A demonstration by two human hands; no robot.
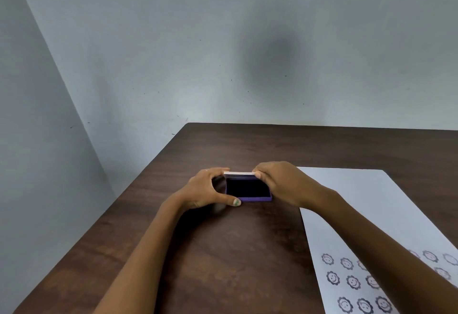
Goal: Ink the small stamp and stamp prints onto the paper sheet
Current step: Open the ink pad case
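a small rectangular purple plastic ink pad [248,191] sits on the dark brown wood-grain table [223,251], near the middle of its visible top and just left of the white paper sheet [359,202]. its dark pad surface is exposed, and its thin pale lid [239,173] stands raised along the far edge, seen edge-on. the left hand [205,189] cups the left end of the pad, fingers curled over the far left corner at the lid and thumb stretched along the near edge, its nail painted pale green. the right hand [280,182] closes around the right end, fingertips pinching the right corner of the lid; the near side of the pad's right end is hidden behind it. the small stamp itself cannot be made out. the paper lies at an angle on the right of the table, partly under the right forearm, with rows of round flower-shaped smiley prints [353,282] on its near part. a plain grey wall [223,40] rises behind the table.
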